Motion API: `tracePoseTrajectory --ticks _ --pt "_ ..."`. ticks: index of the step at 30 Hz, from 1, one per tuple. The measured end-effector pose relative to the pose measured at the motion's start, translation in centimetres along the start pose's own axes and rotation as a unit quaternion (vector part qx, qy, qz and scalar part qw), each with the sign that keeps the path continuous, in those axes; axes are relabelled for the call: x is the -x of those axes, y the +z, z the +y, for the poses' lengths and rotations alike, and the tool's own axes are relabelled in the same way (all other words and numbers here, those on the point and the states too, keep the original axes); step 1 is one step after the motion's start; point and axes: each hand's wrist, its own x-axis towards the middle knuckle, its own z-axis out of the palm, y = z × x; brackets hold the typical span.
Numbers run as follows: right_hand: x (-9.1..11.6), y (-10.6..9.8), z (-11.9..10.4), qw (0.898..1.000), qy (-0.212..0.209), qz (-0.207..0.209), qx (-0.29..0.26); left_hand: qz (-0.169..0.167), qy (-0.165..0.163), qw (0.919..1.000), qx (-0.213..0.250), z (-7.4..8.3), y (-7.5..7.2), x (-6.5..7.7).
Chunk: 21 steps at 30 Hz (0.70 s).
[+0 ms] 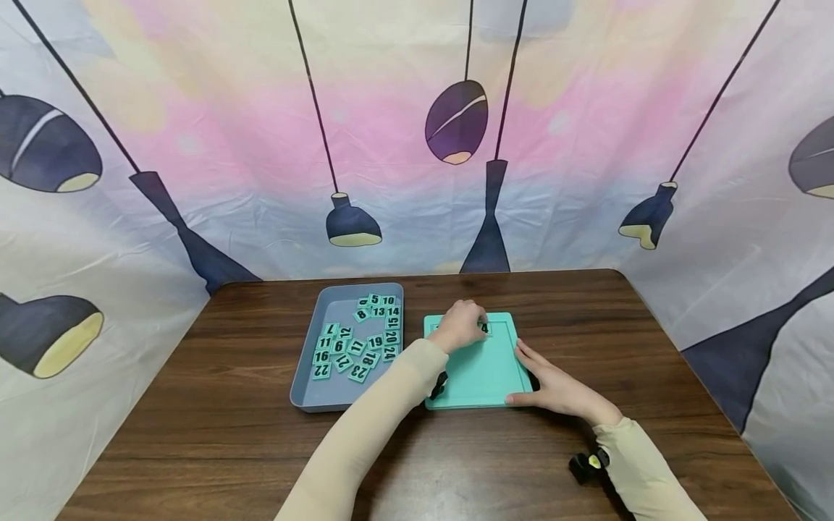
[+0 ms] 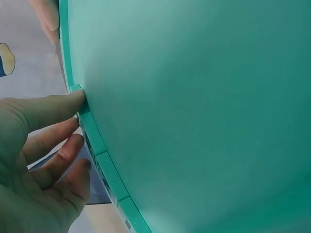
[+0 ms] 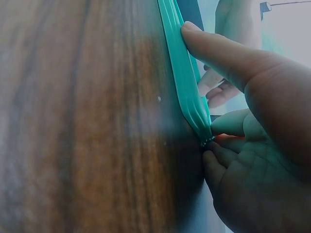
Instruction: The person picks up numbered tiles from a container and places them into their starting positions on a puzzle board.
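A mint-green number puzzle board [image 1: 478,376] lies on the table. My left hand [image 1: 461,324] is over its far edge and pinches a small green tile [image 1: 485,328] marked 4 in the far row. In the left wrist view, the thumb [image 2: 73,99] presses that tile at the end of a line of tiles [image 2: 112,177], its other fingers bent behind. At the board's near right corner, my right hand [image 1: 562,391] holds the board, thumb on the near edge and fingers along the right side. The right wrist view shows its thumb [image 3: 218,51] against the board's rim [image 3: 182,73].
Left of the board stands a grey-blue tray [image 1: 342,307] with several loose numbered tiles [image 1: 355,347], turned various ways. Both are on a dark wooden table [image 1: 215,405]. A curtain printed with lamps [image 1: 404,217] hangs behind the table.
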Motion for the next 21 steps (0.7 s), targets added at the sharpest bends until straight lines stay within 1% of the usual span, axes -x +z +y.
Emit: tracePoseTrajectory --ticks 3,7,16,19,21 --pt "0.0 0.0 0.0 1.000 0.001 0.000 -0.001 0.007 -0.005 0.9999 0.007 -0.2 -0.3 0.2" --pt "0.0 0.0 0.0 1.000 0.003 -0.001 -0.003 0.006 -0.006 0.9999 0.013 -0.4 -0.6 0.5" --pt "0.0 0.0 0.1 1.000 0.007 0.000 -0.002 -0.006 -0.004 1.0000 -0.004 -0.2 -1.1 0.8" --pt "-0.1 0.0 0.1 1.000 0.008 0.000 0.001 -0.014 -0.004 0.9999 0.000 -0.4 -1.4 0.8" --pt "-0.1 0.0 0.1 1.000 0.010 0.000 0.000 -0.019 -0.002 0.9998 0.006 -0.7 -1.9 0.8"
